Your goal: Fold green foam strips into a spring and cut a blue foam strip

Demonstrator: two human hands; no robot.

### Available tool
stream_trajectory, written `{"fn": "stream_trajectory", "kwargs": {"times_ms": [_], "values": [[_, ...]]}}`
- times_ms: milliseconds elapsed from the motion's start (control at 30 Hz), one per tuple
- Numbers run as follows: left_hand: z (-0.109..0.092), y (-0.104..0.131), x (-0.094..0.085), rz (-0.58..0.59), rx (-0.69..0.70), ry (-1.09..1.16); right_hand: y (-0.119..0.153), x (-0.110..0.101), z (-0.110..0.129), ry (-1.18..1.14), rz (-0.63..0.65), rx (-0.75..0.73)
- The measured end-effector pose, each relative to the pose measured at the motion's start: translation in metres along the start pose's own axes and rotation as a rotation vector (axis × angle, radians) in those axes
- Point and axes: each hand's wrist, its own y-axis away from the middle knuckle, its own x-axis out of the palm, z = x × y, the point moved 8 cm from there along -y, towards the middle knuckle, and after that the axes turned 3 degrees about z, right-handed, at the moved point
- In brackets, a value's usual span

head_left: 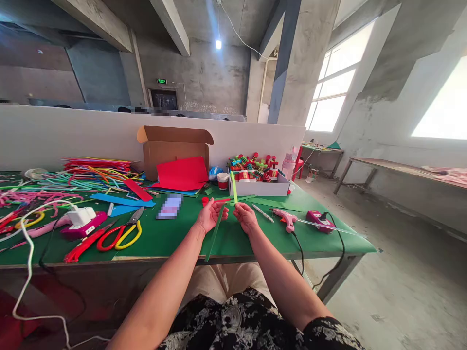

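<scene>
Over the green table (189, 241), my left hand (211, 216) is closed on a dark green strip (215, 232) that hangs down toward the front edge. A red strip (221, 200) reaches from its fingertips toward the right. Close beside it, my right hand (245, 217) pinches the lower end of a light green strip (234, 187), which stands up. The strips meet or cross between the hands; how they join is too small to tell. More green strips (277, 203) lie just behind my right hand.
Scissors (126, 231), a phone (170, 206) and a power socket (85, 224) are to the left. Right are a pen (263, 213), a pink glue gun (285, 219) and another socket (321, 221). Behind stand a paper cup (223, 181), a filled white box (259, 188) and a cardboard box (175, 148).
</scene>
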Motion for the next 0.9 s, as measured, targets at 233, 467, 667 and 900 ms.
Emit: {"fn": "stream_trajectory", "kwargs": {"times_ms": [233,467,667,900], "values": [[0.006,0.000,0.009,0.093,0.071,-0.163,0.000,0.002,-0.005,-0.067,0.024,0.014],[0.001,-0.001,0.010,0.022,0.157,-0.267,0.005,0.013,-0.008,0.005,0.073,0.036],[-0.004,-0.003,0.001,-0.061,0.185,-0.265,0.009,0.017,-0.009,0.076,0.104,0.070],[0.003,-0.005,-0.005,-0.091,0.127,-0.253,0.010,0.017,-0.009,0.107,0.099,0.113]]}}
